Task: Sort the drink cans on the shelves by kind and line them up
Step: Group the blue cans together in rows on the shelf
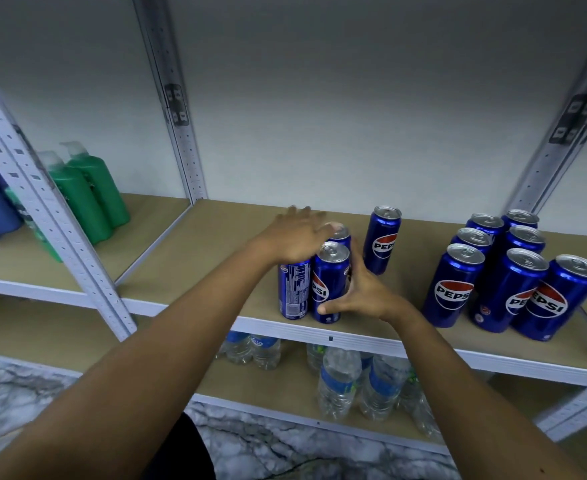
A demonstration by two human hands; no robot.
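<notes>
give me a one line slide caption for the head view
Both hands, left hand and right hand, gather three blue Pepsi cans on the shelf beside a larger group.

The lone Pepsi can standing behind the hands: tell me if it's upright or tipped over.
Upright. The lone Pepsi can stands on its base on the shelf, silver pull-tab top facing up, apart from the cans between the hands.
</notes>
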